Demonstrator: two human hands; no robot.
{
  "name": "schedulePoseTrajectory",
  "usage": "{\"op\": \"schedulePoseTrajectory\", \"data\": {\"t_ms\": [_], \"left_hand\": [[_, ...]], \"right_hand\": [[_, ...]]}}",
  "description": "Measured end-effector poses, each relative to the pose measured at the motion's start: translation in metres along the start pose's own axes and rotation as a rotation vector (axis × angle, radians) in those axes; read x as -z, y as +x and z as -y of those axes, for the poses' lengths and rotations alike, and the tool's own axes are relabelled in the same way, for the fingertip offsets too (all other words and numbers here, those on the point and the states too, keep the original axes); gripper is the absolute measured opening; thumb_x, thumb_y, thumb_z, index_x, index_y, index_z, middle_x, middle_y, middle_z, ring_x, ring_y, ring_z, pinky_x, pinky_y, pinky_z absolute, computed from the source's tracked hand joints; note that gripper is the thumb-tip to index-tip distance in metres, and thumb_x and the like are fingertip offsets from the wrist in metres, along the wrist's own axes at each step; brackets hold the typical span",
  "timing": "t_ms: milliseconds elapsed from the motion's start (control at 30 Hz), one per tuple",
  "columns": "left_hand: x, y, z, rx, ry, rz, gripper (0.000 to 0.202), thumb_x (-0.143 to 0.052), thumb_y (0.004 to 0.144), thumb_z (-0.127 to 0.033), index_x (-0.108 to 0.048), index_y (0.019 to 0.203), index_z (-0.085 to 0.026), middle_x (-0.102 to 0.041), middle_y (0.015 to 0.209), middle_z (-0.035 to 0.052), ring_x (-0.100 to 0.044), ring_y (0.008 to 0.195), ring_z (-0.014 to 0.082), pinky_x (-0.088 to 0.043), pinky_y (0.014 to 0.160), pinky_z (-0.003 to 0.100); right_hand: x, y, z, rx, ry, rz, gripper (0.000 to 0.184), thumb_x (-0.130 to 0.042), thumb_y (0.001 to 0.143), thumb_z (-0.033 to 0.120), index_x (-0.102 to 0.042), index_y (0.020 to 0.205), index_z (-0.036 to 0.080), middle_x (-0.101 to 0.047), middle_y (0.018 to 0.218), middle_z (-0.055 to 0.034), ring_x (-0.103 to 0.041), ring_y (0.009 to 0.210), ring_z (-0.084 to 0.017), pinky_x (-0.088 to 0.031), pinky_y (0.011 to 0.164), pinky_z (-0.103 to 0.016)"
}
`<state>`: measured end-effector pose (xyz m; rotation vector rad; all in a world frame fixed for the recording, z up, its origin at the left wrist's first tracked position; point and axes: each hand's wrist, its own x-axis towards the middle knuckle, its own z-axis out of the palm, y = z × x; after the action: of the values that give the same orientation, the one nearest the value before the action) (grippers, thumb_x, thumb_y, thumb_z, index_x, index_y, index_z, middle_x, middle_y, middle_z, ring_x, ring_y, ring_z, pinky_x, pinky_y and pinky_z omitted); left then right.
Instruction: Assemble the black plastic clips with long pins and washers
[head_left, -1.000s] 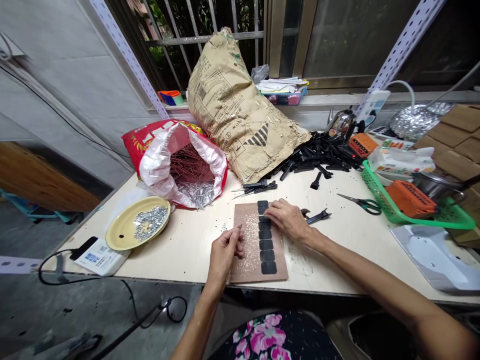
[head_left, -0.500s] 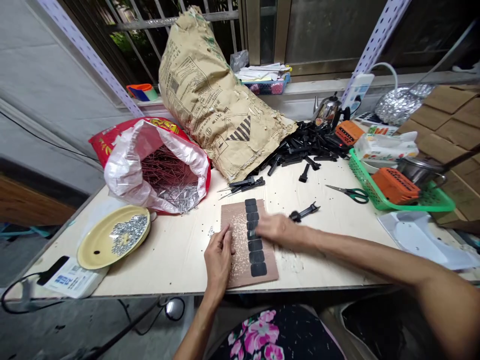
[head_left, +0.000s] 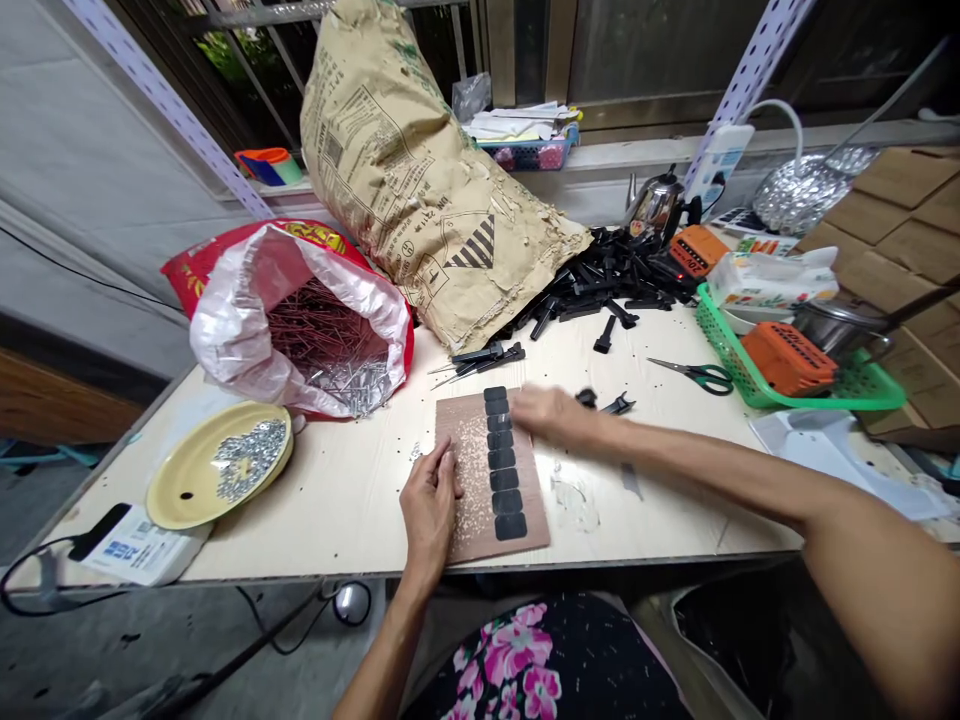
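Note:
A brown board (head_left: 536, 500) lies near the table's front edge, bearing a column of several black rounded squares (head_left: 506, 478) and many tiny pale specks (head_left: 472, 480). My left hand (head_left: 431, 495) is closed at the board's left edge, its index finger and thumb together on the board; its other fingers are tucked under. My right hand (head_left: 551, 412) is smeared by motion beside the upper end of the black column. Whether it holds anything cannot be made out. A black plastic part (head_left: 619, 405) lies just beyond my right forearm, partly covered by it.
Behind the board are black-handled pointed pieces (head_left: 487, 358), a large paper sack (head_left: 442, 200) and a heap of black parts (head_left: 592, 280). Left are a red bag of nails (head_left: 322, 335) and a yellow dish (head_left: 172, 480). Right are scissors (head_left: 697, 375) and a green basket (head_left: 825, 400).
My right hand has moved away from me, from the middle of the black column to its upper end. My left hand stays on the board. The view has shifted slightly.

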<state>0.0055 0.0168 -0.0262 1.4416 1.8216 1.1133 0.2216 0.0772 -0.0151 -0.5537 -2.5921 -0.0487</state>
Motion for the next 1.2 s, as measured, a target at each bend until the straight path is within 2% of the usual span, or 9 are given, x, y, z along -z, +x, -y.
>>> {"op": "schedulePoseTrajectory", "data": {"t_ms": [100,167,400,567,733,833,933,1100,1200], "left_hand": [[0.0,0.0,0.001,0.008,-0.02,0.011,0.045,-0.046,0.086,-0.045,-0.061,0.118,-0.016,-0.056,0.062,-0.0015,-0.053,0.054,0.013,-0.045,0.064,0.028],[-0.001,0.0,0.001,0.017,-0.034,0.01,0.045,-0.046,0.086,-0.044,-0.06,0.119,-0.016,-0.057,0.064,-0.001,-0.051,0.053,0.0122,-0.045,0.063,0.027],[0.0,-0.002,-0.003,0.036,-0.058,0.02,0.045,-0.047,0.086,-0.044,-0.061,0.118,-0.016,-0.057,0.064,-0.0008,-0.051,0.053,0.0121,-0.046,0.061,0.026],[0.003,-0.002,0.001,0.061,-0.103,0.021,0.047,-0.047,0.085,-0.047,-0.061,0.118,-0.017,-0.057,0.062,-0.0009,-0.052,0.05,0.0132,-0.044,0.055,0.027],[0.003,-0.001,0.003,0.046,-0.113,0.018,0.045,-0.049,0.085,-0.046,-0.062,0.115,-0.016,-0.058,0.064,-0.0003,-0.053,0.052,0.0132,-0.045,0.059,0.027],[0.003,-0.004,0.002,0.097,-0.173,0.013,0.046,-0.05,0.084,-0.048,-0.062,0.115,-0.017,-0.055,0.061,-0.002,-0.05,0.048,0.0119,-0.043,0.052,0.026],[0.013,-0.005,0.003,0.162,-0.226,-0.005,0.048,-0.049,0.083,-0.05,-0.06,0.117,-0.018,-0.051,0.058,-0.0044,-0.043,0.041,0.0098,-0.039,0.044,0.024],[0.047,0.007,0.02,0.03,0.037,-0.191,0.037,-0.049,0.085,-0.043,-0.065,0.107,-0.019,-0.061,0.078,0.0022,-0.054,0.056,0.0127,-0.047,0.064,0.028],[0.059,0.016,0.033,-0.053,0.192,-0.155,0.032,-0.046,0.088,-0.039,-0.066,0.103,-0.019,-0.063,0.092,0.0061,-0.059,0.07,0.0164,-0.048,0.073,0.031]], "right_hand": [[0.002,-0.003,0.003,0.19,0.072,0.124,0.029,-0.034,0.096,0.014,-0.061,0.084,0.013,-0.054,0.072,-0.0007,-0.045,0.069,-0.011,-0.037,0.054,-0.02],[0.001,-0.006,0.007,0.203,0.106,0.182,0.027,-0.034,0.096,0.014,-0.06,0.088,0.013,-0.055,0.076,-0.0036,-0.045,0.073,-0.013,-0.035,0.057,-0.023],[-0.002,-0.01,0.013,0.025,0.176,0.213,0.026,-0.035,0.096,0.017,-0.06,0.093,0.015,-0.056,0.081,-0.0044,-0.044,0.076,-0.014,-0.035,0.06,-0.024],[0.019,-0.029,-0.011,-0.271,0.186,0.182,0.027,-0.041,0.096,0.029,-0.065,0.091,0.017,-0.058,0.081,-0.004,-0.048,0.074,-0.013,-0.035,0.058,-0.023],[0.043,-0.03,-0.039,-0.35,0.082,0.229,0.021,-0.053,0.09,0.035,-0.067,0.088,0.02,-0.062,0.082,-0.0033,-0.049,0.075,-0.014,-0.034,0.061,-0.026],[0.028,0.006,-0.055,-0.349,0.029,0.152,0.023,-0.048,0.093,0.032,-0.066,0.09,0.017,-0.063,0.086,-0.005,-0.049,0.077,-0.015,-0.035,0.064,-0.026],[-0.006,0.054,-0.072,-0.333,-0.055,0.152,0.025,-0.044,0.094,0.028,-0.065,0.086,0.016,-0.063,0.086,-0.0063,-0.048,0.079,-0.016,-0.033,0.066,-0.026],[-0.05,0.103,-0.09,-0.303,-0.221,0.322,0.021,-0.048,0.091,0.023,-0.066,0.083,0.016,-0.062,0.088,-0.0077,-0.047,0.086,-0.019,-0.03,0.069,-0.03],[-0.058,0.108,-0.094,-0.271,-0.259,0.367,0.021,-0.047,0.09,0.02,-0.066,0.083,0.015,-0.062,0.09,-0.0097,-0.046,0.089,-0.021,-0.029,0.071,-0.032]]}}
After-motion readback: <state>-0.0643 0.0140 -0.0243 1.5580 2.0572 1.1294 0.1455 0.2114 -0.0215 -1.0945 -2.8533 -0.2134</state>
